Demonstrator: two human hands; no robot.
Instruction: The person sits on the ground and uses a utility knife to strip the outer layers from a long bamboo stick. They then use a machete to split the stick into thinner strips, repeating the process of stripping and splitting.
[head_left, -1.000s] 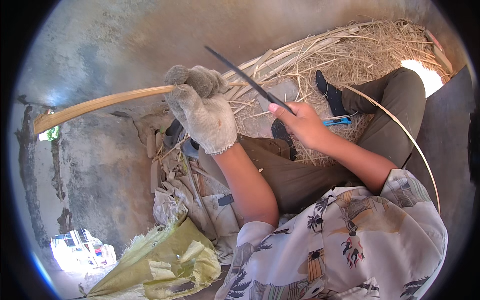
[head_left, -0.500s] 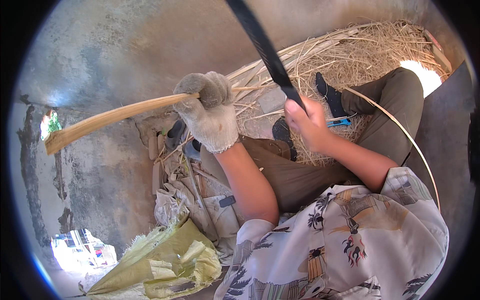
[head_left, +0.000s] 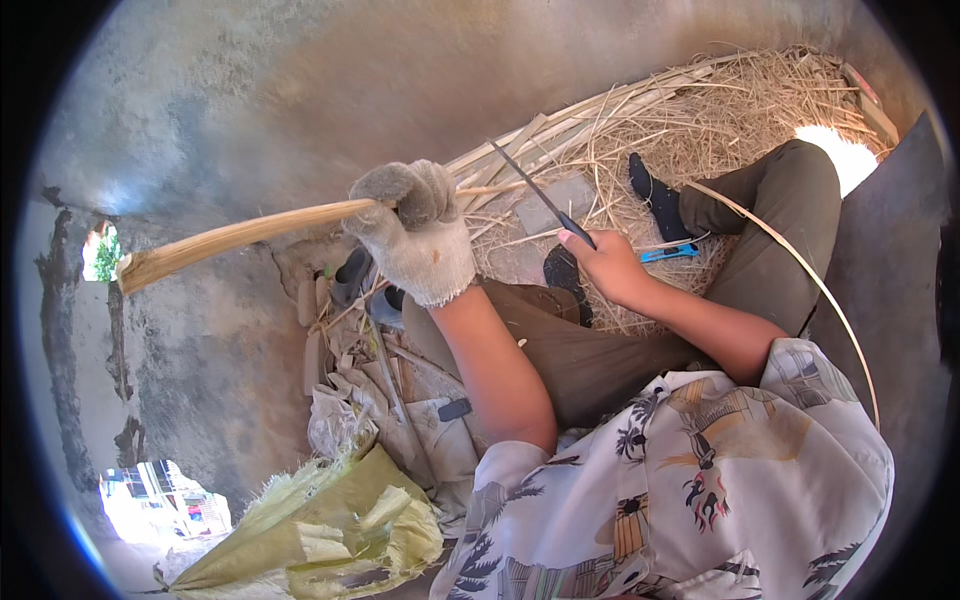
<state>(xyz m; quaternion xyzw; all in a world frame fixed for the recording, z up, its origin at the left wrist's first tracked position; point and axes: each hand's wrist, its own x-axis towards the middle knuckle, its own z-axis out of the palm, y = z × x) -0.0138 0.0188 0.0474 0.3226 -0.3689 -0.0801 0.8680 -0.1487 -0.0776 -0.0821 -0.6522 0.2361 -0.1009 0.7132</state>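
- gloved left hand [head_left: 415, 238] clenches a pale wooden strip [head_left: 240, 229] jutting leftward
- right hand [head_left: 608, 264] grips a dark knife [head_left: 529, 182] by its handle; whether blade and strip touch is hard to tell
- dry shavings [head_left: 745, 115] lie around the socked feet [head_left: 656, 195]

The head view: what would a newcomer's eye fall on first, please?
Probably the pale bamboo-like strip, reaching left from the gloved left hand near the centre. Next comes the knife, pointing up and left in the bare right hand. Heaped straw-like shavings, upper right, also stand out.
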